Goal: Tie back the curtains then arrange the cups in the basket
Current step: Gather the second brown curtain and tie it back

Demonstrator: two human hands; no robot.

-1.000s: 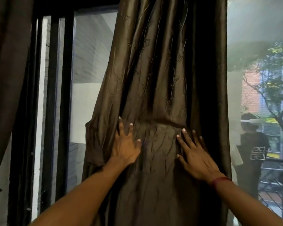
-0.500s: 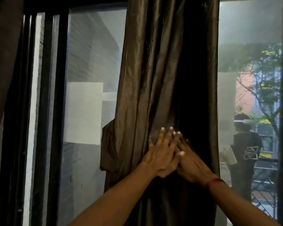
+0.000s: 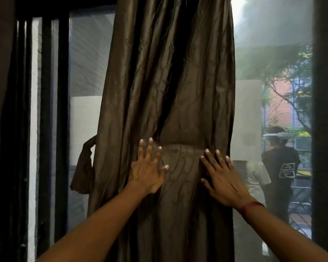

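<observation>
Both hands parted since half second ago: left hand (image 3: 148, 173) and right hand (image 3: 223, 178), then overlapped, now flat on gathered curtain (image 3: 159, 82) mid-window, grip released, either side of tie band (image 3: 182, 154). Tie looks done; cups, basket out of view.

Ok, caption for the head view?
Left hand and right hand lie flat on the brown curtain, flanking its tie band.

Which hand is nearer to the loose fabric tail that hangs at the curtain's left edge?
Left. The left hand presses the curtain right of the tail; the right hand is farther right.
</observation>
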